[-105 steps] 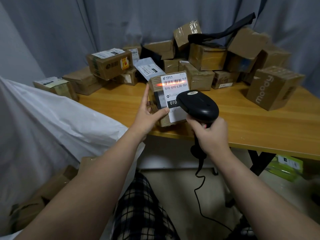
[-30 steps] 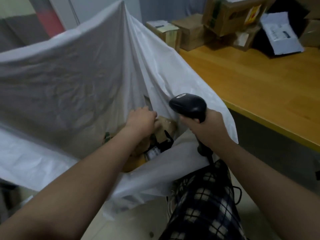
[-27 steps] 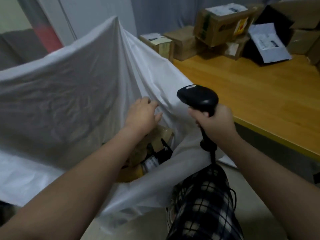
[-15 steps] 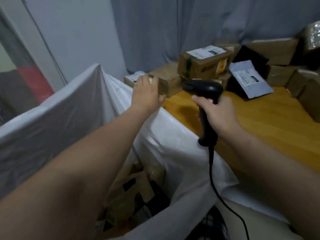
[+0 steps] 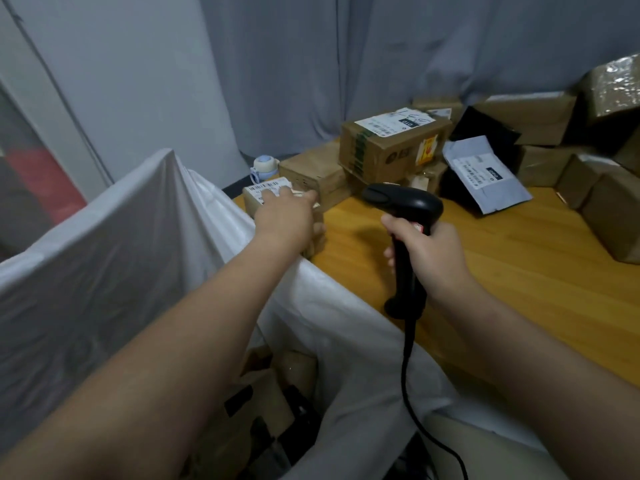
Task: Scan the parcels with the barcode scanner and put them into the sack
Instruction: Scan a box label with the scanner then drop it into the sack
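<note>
Left hand is stretched out over the mouth of the sack to the near-left corner of the tabletop. It lies on top of a small parcel, a brown box with a white barcode label. The fingers cover part of the label and the thumb is on the side facing me. I cannot tell whether that grip has closed on the box; the hand is blurred.

Right hand: its grip is wrapped round the handle of the black barcode scanner. The scanner is held upright above the tabletop, head pointing left toward the small parcel. Its cable hangs down past the table edge.

White sack stands open to my left, its near edge draped against the tabletop's edge. Brown parcels in the sack show at the bottom, partly hidden by my left forearm.

Surface: orange-toned wood, bare across the middle. Stock is piled along the back and right. A flat brown box sits just behind the small parcel. A labelled carton sits partly on top of it. A grey poly mailer leans on a black bag. More cartons are stacked on the right.

A small pale-blue container stands at the back-left corner.

Room: grey curtain hangs behind the table. A plain pale wall is at left.
</note>
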